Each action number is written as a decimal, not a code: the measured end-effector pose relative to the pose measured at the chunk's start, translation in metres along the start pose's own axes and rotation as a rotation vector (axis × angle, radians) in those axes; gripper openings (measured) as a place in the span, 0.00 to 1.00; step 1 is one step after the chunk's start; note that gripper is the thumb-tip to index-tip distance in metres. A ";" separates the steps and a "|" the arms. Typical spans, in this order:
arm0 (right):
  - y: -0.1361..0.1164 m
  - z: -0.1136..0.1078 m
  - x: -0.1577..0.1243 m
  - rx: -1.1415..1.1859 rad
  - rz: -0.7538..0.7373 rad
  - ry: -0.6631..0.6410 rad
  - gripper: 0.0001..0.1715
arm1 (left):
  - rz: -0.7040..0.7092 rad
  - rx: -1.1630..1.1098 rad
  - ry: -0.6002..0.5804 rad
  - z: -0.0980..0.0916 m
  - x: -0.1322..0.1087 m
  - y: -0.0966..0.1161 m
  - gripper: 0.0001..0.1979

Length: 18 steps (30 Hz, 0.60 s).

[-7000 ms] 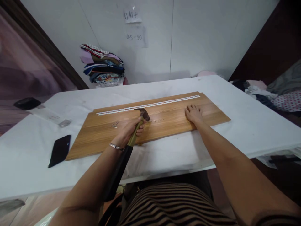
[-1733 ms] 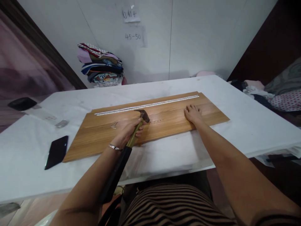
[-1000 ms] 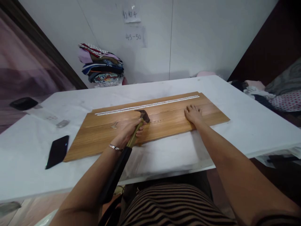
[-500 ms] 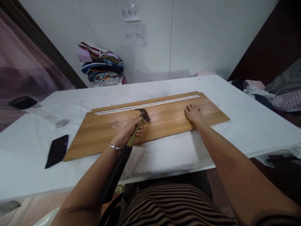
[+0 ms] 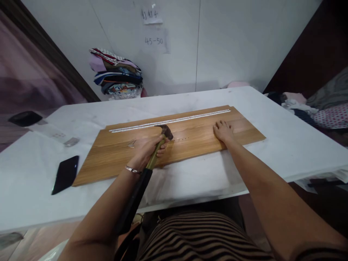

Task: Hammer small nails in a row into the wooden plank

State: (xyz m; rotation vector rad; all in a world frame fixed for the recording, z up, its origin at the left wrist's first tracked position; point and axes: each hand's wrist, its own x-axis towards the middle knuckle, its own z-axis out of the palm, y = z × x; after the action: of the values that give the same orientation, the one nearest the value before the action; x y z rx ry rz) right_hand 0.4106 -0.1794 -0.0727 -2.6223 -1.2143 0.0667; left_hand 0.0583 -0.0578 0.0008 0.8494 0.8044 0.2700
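My left hand [image 5: 149,151] is wrapped round the upper handle of a claw hammer [image 5: 153,159], close under its dark head. The black grip runs back along my left forearm. Under the hammer lies a wood-grain board [image 5: 195,132], with a short row of small dark dots [image 5: 182,139] just right of the hammer head. Several loose nails [image 5: 131,144] rest on the board left of my hand. My right hand [image 5: 223,131] lies on the board's right part with its fingers spread, holding nothing. Two white measuring strips [image 5: 171,121] run along the far side.
The board lies on a white-covered table [image 5: 195,177]. A black phone [image 5: 65,174] is left of the board, with a clear plastic packet [image 5: 71,141] farther back. Folded clothes [image 5: 118,74] are stacked by the wall, and more cloth [image 5: 299,105] lies beyond the right edge.
Almost nothing differs. The hammer and both hands keep their places, apart from a very slight shift of the whole view.
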 end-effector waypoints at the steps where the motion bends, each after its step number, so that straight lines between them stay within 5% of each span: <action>1: 0.000 0.000 0.000 0.003 -0.002 -0.002 0.28 | -0.008 0.005 0.017 0.001 0.000 0.000 0.11; 18: 0.000 -0.002 -0.001 0.014 -0.004 -0.006 0.27 | -0.011 -0.017 0.022 -0.001 0.000 -0.003 0.10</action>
State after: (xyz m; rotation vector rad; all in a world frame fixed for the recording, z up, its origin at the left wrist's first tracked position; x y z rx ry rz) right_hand 0.4100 -0.1804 -0.0704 -2.6101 -1.2165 0.0822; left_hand 0.0573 -0.0590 -0.0016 0.8269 0.8261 0.2764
